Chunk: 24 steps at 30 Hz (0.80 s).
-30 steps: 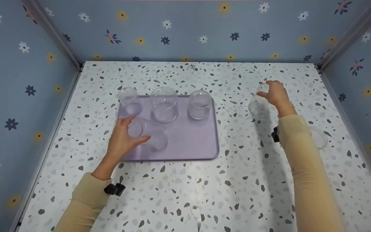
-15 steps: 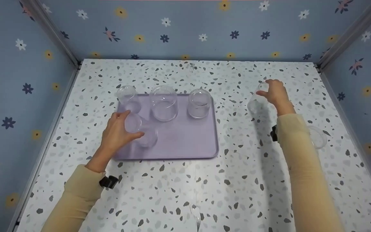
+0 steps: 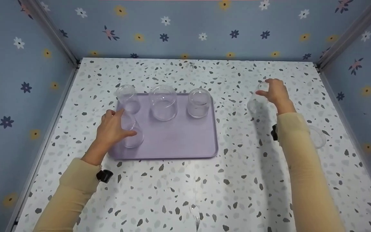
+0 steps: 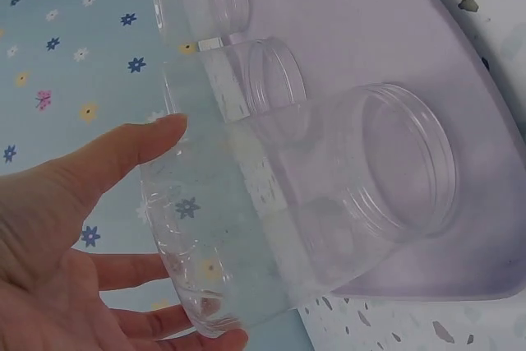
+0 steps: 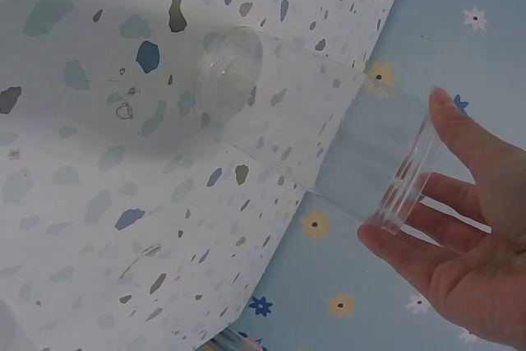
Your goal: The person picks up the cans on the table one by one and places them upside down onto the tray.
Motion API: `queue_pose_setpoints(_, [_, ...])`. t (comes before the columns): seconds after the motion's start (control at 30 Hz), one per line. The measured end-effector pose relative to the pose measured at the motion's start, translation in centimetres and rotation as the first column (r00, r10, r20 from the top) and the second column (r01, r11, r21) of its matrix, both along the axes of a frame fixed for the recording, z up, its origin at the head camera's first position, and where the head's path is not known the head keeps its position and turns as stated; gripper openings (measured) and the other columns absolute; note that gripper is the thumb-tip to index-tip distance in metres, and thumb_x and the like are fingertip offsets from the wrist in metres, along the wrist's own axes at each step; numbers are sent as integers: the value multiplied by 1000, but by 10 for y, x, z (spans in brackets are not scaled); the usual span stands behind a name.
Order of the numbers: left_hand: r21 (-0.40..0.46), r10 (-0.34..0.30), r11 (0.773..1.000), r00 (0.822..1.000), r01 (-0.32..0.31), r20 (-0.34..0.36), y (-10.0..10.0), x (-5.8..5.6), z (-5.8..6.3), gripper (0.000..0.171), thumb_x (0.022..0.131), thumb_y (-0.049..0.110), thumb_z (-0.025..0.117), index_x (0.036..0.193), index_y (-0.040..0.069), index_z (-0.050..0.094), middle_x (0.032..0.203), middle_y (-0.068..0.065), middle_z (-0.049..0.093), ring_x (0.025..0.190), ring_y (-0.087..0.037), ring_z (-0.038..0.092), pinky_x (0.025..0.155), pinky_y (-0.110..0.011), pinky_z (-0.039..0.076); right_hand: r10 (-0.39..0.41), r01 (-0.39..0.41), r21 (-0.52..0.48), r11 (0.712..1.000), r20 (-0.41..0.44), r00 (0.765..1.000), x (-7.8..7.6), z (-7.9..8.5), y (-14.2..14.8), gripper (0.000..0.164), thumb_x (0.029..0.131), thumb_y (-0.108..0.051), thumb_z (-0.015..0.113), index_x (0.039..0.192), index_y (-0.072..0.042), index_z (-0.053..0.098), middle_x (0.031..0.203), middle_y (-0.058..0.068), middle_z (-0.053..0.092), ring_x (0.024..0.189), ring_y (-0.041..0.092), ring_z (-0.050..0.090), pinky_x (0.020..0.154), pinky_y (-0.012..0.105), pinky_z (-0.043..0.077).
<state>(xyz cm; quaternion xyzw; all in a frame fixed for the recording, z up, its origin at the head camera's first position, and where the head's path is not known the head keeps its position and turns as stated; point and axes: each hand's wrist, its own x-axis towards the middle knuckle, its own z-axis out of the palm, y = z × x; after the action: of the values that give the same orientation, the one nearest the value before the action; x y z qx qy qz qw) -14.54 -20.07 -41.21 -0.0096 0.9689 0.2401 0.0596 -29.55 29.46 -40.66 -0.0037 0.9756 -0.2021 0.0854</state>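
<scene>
Beneath the left hand (image 3: 109, 128), whose thumb and fingers pinch its upper end, a jar (image 4: 288, 203) stands on or just above the tray (image 3: 175, 141). Probably light, stiff and slippery, it seems best held round that firm end, without squeezing the walls. It looks clear, smooth and wide, ridged at the lower end. Beyond the hand stand three more jars (image 3: 163, 104); well rightward, the right hand (image 3: 276, 93) pinches a slimmer jar (image 5: 296, 121) at the desk (image 3: 237, 180).

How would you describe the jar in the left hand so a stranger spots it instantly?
Find the purple tray on the speckled white table. Along its far edge stand three clear jars; nearer, by its left side, the left hand holds a fourth clear jar. Of those four, only this one is held.
</scene>
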Motion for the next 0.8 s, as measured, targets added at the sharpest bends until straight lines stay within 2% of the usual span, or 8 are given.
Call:
queue_pose_setpoints(0.23, [-26,-15,1000,999,16,49,-1,-4,4,90,65,27,77,135,-3,29,112,-33,34,99,-44,36,70,-54,41,-1,1,2,1000,0,1000,0,0,-2,62,84,-24,62,129,10,35,130,32,33,119,44,30,99,49,25])
queue_pose_setpoints(0.47, [-35,-9,999,997,12,82,-5,-5,4,90,64,29,77,132,-7,31,113,-33,32,100,-45,35,73,-57,39,-8,7,15,1000,9,1000,-3,0,-1,62,84,-23,61,129,10,35,130,32,32,119,44,30,98,49,26])
queue_pose_setpoints(0.8, [-47,-35,998,996,39,88,-5,-5,6,98,66,31,76,138,-4,20,114,-36,32,102,-47,35,73,-57,40,-23,23,14,1000,-1,1000,-1,1,-3,63,83,-23,62,129,9,35,130,31,33,119,44,31,98,49,26])
